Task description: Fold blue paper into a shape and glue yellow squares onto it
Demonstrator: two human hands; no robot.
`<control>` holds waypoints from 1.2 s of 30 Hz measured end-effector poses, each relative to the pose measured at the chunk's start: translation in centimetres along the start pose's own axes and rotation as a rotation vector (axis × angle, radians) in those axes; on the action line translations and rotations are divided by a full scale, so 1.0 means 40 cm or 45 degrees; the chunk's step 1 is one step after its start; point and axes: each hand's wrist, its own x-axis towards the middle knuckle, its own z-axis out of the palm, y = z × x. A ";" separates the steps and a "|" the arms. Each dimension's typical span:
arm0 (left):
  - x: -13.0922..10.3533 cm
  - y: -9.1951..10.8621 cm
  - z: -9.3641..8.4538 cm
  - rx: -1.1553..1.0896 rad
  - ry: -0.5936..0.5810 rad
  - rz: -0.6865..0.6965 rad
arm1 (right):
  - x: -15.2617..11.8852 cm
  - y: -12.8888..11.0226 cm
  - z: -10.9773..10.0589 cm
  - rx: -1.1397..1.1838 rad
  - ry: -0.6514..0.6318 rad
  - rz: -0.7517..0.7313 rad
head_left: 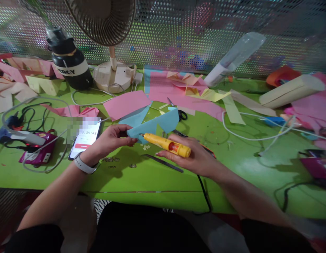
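My left hand (117,135) pinches one end of a folded light-blue paper piece (154,124) between thumb and fingers. A white band circles the left wrist. In my right hand (191,154) lies a yellow pen-shaped tool (165,143) with a thin dark tip and a window showing red inside; its exact kind I cannot make out. The tip points left and meets the blue paper close to my left fingers. Grey tweezers (164,163) lie below the tool. Small metallic bits (110,160) are scattered near my left wrist. Dark scissors (181,114) lie behind the paper.
A phone (85,137) showing a timer lies left of my left hand. Behind stand a fan (112,75) and a dark bottle (72,65). Pink paper (128,103) and a purple power strip (43,151) lie about. A white cable (239,135) loops at right.
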 end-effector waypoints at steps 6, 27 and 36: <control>0.000 -0.003 -0.002 0.000 -0.008 0.001 | 0.000 -0.002 0.001 -0.026 -0.016 -0.016; 0.001 -0.001 0.003 0.026 0.002 0.001 | -0.003 -0.012 -0.003 -0.091 -0.027 -0.011; -0.001 -0.001 0.003 -0.011 -0.012 -0.003 | -0.002 -0.008 -0.002 -0.069 -0.016 -0.021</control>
